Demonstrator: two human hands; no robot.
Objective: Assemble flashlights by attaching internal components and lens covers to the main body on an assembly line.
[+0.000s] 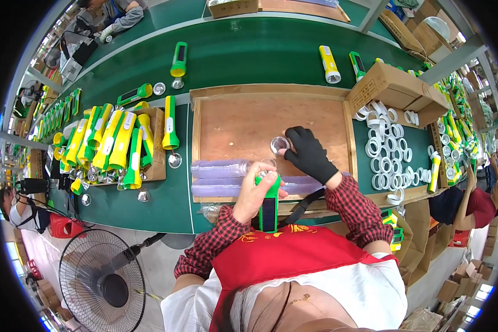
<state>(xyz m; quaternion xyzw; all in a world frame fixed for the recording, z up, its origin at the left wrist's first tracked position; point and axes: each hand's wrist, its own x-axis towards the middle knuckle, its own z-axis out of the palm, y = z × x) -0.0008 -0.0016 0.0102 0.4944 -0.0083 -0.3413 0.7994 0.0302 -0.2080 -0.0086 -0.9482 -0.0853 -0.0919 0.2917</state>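
Green-topped bench (260, 58) spans the room, brown wooden tray (232, 127) on it! At the tray's near edge, the bare left hand (252, 195) wraps its fingers round a green flashlight with a dark panel (269, 214); the black-gloved right hand (308, 154) pinches a shiny round cup (277, 144) between its fingers; black caged fan (115, 290) lower left.

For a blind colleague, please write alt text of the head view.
A person's left hand holds a green flashlight at a wooden tray; the black-gloved right hand touches a round part. More flashlights lie at left, white rings at right.
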